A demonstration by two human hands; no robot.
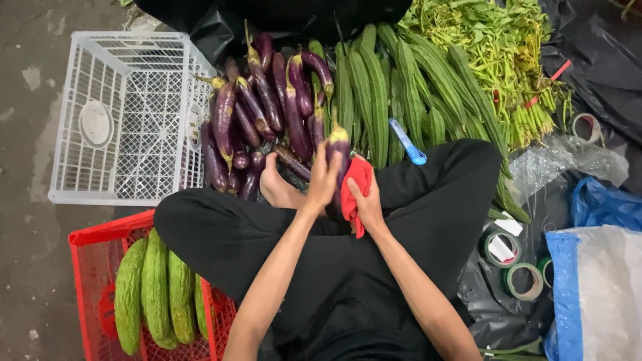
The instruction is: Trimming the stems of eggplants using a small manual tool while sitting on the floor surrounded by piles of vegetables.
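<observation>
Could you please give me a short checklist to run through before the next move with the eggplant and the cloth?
1. Eggplant held: ok, the left hand wraps its lower part and it stands upright.
2. Red cloth in hand: ok, the right hand presses it against the eggplant's side.
3. Eggplant skin clean: cannot tell, hand and cloth cover most of it.
4. Space in the white crate: ok, nothing lies inside it.
5. Space in the red crate: not ok for much, bitter gourds fill the visible part.
6. Eggplant pile within reach: ok, it lies just ahead of the hands, though this is a judgement.
</observation>
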